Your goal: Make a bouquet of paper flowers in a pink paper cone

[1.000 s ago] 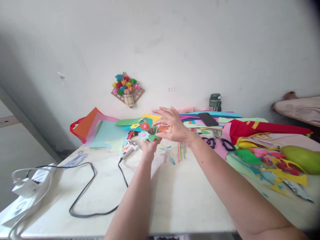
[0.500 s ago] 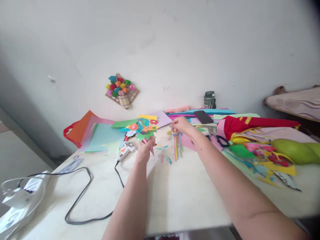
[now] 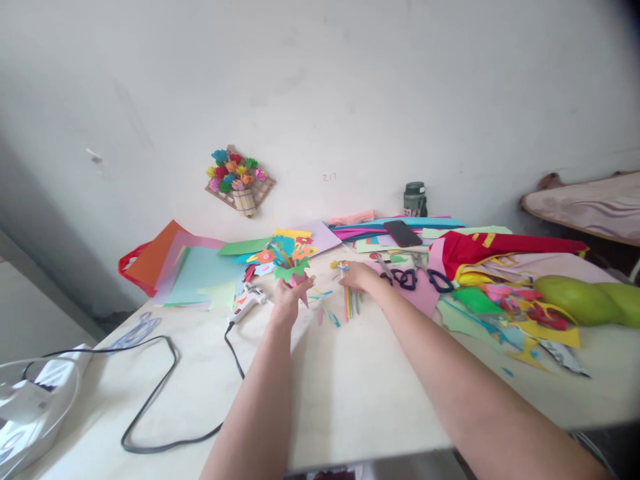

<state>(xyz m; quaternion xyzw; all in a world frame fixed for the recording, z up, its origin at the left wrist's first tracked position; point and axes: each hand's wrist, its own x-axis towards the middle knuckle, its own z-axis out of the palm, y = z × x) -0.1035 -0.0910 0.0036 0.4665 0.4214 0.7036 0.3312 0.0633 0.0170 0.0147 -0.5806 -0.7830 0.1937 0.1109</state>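
Observation:
My left hand is closed around a paper bouquet, a pink cone with a jagged green collar. Orange, red and yellow paper flowers stick out of its top. To the right, my right hand is low over the table with its fingers pinched together at a small pile of cut paper flowers. What lies between those fingertips is too small to make out. Thin coloured paper strips lie just below that hand, and loose strip pieces are scattered between both hands.
A white glue gun lies left of the bouquet, its black cord looping toward a power strip. Coloured sheets lie at the back left. Scissors, a phone, a bottle and paper scraps are rightward.
My right hand has come down from above the small paper flowers to the table beside them. In my left hand the bouquet shows more upright, its green collar and pink cone clearer.

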